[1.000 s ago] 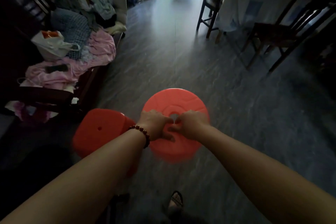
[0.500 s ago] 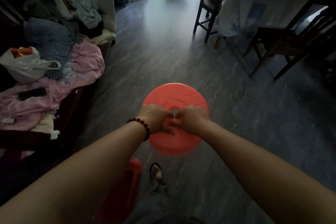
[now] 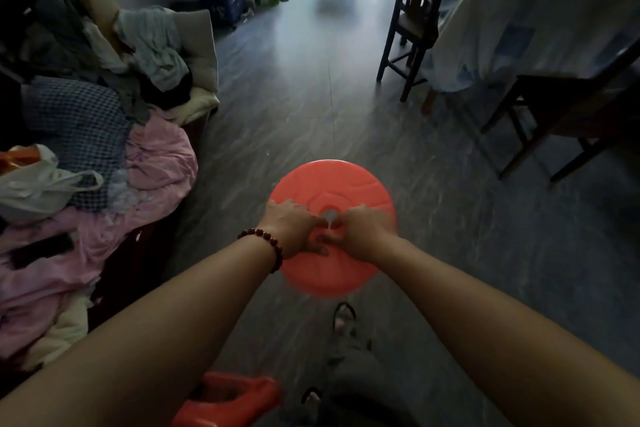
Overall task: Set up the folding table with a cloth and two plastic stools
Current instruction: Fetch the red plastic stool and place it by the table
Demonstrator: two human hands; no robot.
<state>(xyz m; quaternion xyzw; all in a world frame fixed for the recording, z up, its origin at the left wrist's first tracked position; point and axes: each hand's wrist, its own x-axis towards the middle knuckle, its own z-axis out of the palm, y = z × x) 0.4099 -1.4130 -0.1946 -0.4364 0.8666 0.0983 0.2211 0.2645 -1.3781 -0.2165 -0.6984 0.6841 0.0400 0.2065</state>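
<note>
Over mid-floor (image 3: 311, 97), between clothes-heaped sofa (image 3: 104, 135) and cloth-covered surface (image 3: 502, 38): red round stool (image 3: 332, 184), seat up, held at centre hole. Left grip (image 3: 294, 227) clamped on hole's rim, fingers curled in. Right grip (image 3: 363, 232) clamped likewise, touching the left. Second red stool (image 3: 228, 399) low under left forearm, partly seen.

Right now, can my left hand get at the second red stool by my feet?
Probably not yet: left hand and right hand both grip the round stool, and the second stool sits low, under the left forearm.
</note>
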